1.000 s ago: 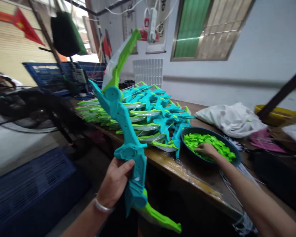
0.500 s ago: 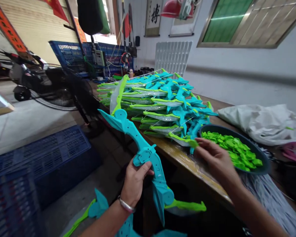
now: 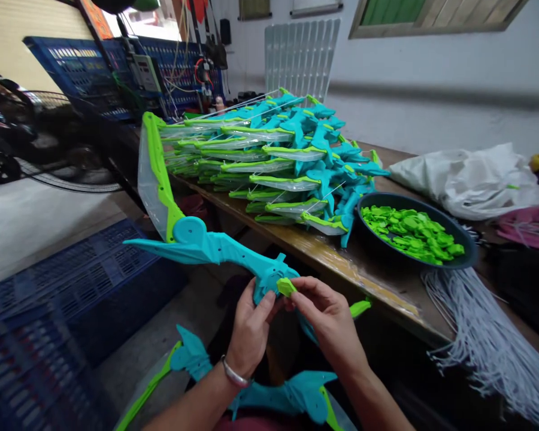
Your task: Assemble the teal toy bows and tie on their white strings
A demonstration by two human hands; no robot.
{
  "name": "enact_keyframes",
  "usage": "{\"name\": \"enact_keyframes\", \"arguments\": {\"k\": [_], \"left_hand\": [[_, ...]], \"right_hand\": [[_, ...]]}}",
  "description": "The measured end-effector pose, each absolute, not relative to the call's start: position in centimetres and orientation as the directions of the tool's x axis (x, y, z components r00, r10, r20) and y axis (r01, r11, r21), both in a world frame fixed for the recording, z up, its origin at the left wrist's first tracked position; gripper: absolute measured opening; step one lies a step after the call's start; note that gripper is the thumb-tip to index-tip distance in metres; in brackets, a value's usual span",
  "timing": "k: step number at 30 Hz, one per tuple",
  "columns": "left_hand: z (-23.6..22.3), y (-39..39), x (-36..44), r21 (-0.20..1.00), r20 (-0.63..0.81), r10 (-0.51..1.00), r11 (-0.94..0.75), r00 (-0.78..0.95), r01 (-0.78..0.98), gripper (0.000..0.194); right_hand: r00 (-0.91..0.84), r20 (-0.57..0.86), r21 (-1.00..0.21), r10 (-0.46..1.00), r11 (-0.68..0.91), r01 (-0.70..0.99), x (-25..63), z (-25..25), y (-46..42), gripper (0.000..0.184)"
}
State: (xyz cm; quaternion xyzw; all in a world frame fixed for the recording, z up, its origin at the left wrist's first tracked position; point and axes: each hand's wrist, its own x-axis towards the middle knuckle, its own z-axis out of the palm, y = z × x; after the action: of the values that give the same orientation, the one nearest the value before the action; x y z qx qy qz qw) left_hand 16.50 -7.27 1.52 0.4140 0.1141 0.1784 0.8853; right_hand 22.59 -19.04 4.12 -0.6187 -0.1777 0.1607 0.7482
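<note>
My left hand (image 3: 249, 329) grips a turquoise toy bow (image 3: 238, 251) by its middle, with the thumb on the front. The bow's upper limb is lime green with clear plastic and points up to the left. Between thumb and fingers of my right hand (image 3: 330, 317) is a small lime-green plastic piece (image 3: 286, 287). That piece is at the hexagonal recess in the bow's middle; whether it touches I cannot tell. My right hand covers much of the bow's lower part. Another toy bow (image 3: 291, 395) lies below my forearms, near my lap.
Many toy bows (image 3: 291, 155) are piled on the wooden table (image 3: 323, 269). A dark basin (image 3: 469, 257) of green pieces (image 3: 413, 233) stands to their right. White strings (image 3: 498, 335) hang over the table edge. A white bag (image 3: 471, 179) lies behind, and blue crates (image 3: 94, 293) stand at left.
My right hand has moved left from beside the basin to the bow's middle, carrying the green piece. The held bow has tilted, its upper limb swinging left. The camera view has tipped down.
</note>
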Motion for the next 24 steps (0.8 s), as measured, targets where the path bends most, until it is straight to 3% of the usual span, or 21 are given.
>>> {"name": "enact_keyframes", "arguments": {"k": [6, 10, 14, 16, 19, 21, 24], "left_hand": [[1.4, -8.1, 16.3, 0.712, -0.028, 0.351, 0.664, 0.936, -0.228, 0.019], [1.7, -8.4, 16.0, 0.654, -0.066, 0.327, 0.728, 0.943, -0.207, 0.016], [1.7, -8.9, 15.7, 0.589, -0.173, 0.293, 0.796, 0.94, -0.139, 0.015], [1.6, -9.3, 15.5, 0.566, -0.225, 0.302, 0.815, 0.926, -0.128, 0.022], [1.3, -9.7, 15.2, 0.556, -0.272, 0.313, 0.823, 0.91, -0.117, 0.031], [1.1, -9.7, 15.0, 0.573, -0.279, 0.311, 0.813, 0.909, -0.102, 0.032], [1.0, -9.6, 14.8, 0.629, -0.245, 0.312, 0.771, 0.918, -0.094, 0.031]], "right_hand": [[0.931, 0.137, -0.986, 0.337, 0.14, 0.095, 21.8, 5.0, -20.8, 0.016], [0.937, 0.082, -0.968, 0.339, 0.25, -0.006, 20.4, 5.4, -20.9, 0.017], [0.941, 0.015, -0.968, 0.338, 0.241, -0.071, 18.4, 4.3, -19.8, 0.02], [0.966, 0.078, -0.981, 0.246, 0.191, 0.03, 17.6, 3.4, -19.1, 0.022], [0.927, 0.35, -0.933, 0.134, -0.043, 0.358, 17.2, 2.4, -18.7, 0.032], [0.825, 0.536, -0.791, 0.181, -0.235, 0.565, 17.4, 2.2, -18.9, 0.031], [0.698, 0.652, -0.582, 0.296, -0.396, 0.71, 18.0, 2.3, -19.5, 0.024]]}}
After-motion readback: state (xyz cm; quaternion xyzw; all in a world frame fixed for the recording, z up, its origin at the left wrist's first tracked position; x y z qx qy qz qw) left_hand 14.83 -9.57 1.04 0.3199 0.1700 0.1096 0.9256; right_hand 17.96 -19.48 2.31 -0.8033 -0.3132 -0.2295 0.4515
